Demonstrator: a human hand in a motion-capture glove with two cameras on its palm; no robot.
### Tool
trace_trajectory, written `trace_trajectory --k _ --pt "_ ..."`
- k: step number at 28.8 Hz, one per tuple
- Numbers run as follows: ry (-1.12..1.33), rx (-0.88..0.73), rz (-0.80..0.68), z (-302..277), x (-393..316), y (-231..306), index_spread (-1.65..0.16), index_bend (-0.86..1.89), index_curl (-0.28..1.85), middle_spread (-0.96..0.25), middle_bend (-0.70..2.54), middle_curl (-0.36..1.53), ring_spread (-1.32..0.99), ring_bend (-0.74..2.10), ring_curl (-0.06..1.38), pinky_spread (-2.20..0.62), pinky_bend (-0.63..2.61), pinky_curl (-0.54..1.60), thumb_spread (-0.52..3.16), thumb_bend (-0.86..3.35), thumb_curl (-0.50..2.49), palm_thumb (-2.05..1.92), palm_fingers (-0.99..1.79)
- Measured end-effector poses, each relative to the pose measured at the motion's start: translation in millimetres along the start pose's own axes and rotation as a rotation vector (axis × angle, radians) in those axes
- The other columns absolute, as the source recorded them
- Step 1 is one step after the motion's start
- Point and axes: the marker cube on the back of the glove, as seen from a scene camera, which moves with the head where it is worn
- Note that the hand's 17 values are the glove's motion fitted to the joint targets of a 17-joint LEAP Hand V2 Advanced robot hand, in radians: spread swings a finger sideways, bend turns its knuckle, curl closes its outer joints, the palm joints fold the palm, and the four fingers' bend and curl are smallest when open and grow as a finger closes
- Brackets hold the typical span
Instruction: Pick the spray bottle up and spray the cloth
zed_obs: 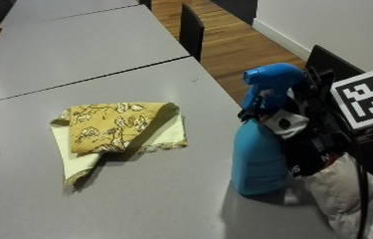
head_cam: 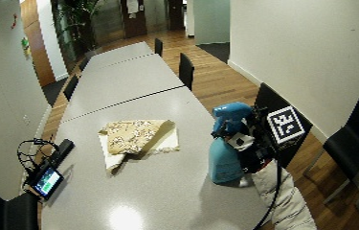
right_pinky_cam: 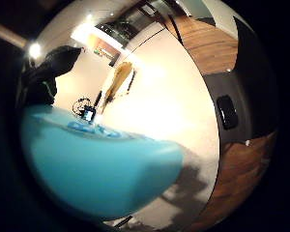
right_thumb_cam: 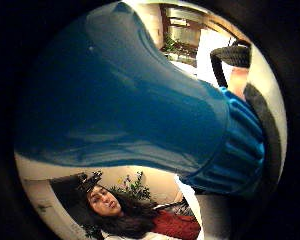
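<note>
Hand [zed_obs: 305, 144] grips blue spray bottle [zed_obs: 259, 154]; its label print unreadable.

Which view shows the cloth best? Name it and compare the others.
The outside view: the cloth lies folded on the table, pattern clear. The wide outside view shows it smaller. The little finger side palm view shows a distant sliver; the thumb side palm view shows none.

Light blue spray bottle [zed_obs: 259, 159] with brighter blue trigger head, mustard-yellow cloth [zed_obs: 116, 130] with white floral print, pale yellow underside, grey table [zed_obs: 139, 199]
</note>
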Motion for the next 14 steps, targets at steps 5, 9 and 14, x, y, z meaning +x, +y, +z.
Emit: trace_trajectory --k 5,9,14 --pt "0.014 0.052 -0.017 -2.9 6.8 -7.6 -0.26 0.35 0.5 -0.11 0.47 0.43 -0.21 0.31 0.4 -0.26 0.32 0.36 0.46 -0.03 0.63 1.0 1.23" --pt "0.036 0.095 0.033 -4.4 21.9 -11.3 -0.26 0.34 0.51 -0.11 0.47 0.44 -0.21 0.31 0.41 -0.27 0.32 0.38 0.44 -0.03 0.64 0.99 1.24" --pt "0.229 0.107 0.075 -8.7 27.1 -28.5 -0.26 0.35 0.51 -0.11 0.46 0.44 -0.21 0.3 0.42 -0.27 0.31 0.39 0.41 -0.03 0.66 0.99 1.25"
